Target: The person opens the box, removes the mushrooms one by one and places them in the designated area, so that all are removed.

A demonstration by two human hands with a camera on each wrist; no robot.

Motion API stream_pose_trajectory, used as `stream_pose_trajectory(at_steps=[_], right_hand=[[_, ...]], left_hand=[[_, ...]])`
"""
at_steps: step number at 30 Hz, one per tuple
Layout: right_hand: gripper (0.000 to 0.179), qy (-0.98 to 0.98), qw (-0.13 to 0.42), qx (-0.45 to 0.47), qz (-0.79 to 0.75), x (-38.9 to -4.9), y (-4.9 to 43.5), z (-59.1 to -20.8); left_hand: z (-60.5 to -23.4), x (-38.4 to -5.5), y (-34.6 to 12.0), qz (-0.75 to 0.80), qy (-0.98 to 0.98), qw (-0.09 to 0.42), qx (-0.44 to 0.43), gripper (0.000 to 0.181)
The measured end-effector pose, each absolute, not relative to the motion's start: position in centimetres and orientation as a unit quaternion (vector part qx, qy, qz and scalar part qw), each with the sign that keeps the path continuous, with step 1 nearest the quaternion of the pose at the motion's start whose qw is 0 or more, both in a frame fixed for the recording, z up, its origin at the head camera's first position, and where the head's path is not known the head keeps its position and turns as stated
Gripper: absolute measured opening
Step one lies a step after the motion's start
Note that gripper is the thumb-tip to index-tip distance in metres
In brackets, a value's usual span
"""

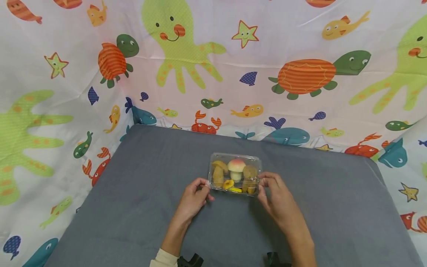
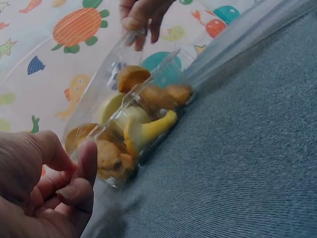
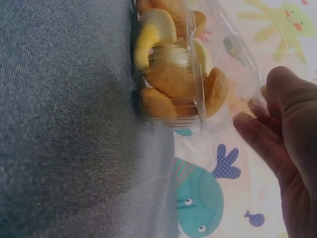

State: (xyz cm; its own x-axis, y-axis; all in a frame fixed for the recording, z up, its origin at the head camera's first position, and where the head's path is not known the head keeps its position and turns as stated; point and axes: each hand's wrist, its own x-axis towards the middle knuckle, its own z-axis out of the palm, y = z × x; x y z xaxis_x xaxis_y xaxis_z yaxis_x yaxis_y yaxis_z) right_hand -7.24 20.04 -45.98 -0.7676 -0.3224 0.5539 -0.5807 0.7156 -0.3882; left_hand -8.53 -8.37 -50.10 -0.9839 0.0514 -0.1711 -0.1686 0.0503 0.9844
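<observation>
A clear plastic clamshell box [image 1: 235, 155] stands on the grey cloth, with several mushrooms inside. One has a pinkish-red cap and pale stem [image 1: 236, 174]; brown ones [image 3: 171, 82] and a yellow trumpet-shaped one [image 2: 144, 133] lie around it. From both wrists, the box's lid [image 3: 241, 47] shows tilted up from the tray. My left hand [image 1: 194, 199] pinches the lid at its near left corner with thumb and curled fingers. At the near right corner, my right hand [image 1: 279, 202] holds the lid's edge between thumb and fingertips.
Grey cloth [image 1: 133, 207] covers the table on all sides of the box. A white curtain printed with sea animals [image 1: 213, 55] hangs behind the table and along its sides. Dark wrist mounts [image 1: 191, 260] show at the bottom edge.
</observation>
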Motion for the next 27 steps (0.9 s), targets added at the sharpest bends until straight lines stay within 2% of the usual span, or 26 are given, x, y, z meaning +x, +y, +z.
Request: stream_pose_trajectory(at_steps=[5,10,17,27], right_hand=[[0.011,-0.885,0.260,0.261,0.286,-7.7,20.1,-44.6],[0.020,-0.884,0.255,0.254,0.299,-8.2,20.1,-43.6],[0.017,-0.883,0.263,0.236,0.308,-9.2,20.4,-43.1],[0.012,-0.912,0.226,0.156,0.305,-10.0,20.8,-42.1]], left_hand=[[-50.1,-8.4,-8.2,0.676,0.733,0.068,-0.038,0.008],[-50.3,-8.3,-8.2,0.676,0.731,0.081,-0.048,0.009],[-50.3,-8.1,-8.1,0.681,0.726,0.087,-0.045,0.009],[-50.2,-8.0,-8.1,0.691,0.716,0.090,-0.045,0.010]])
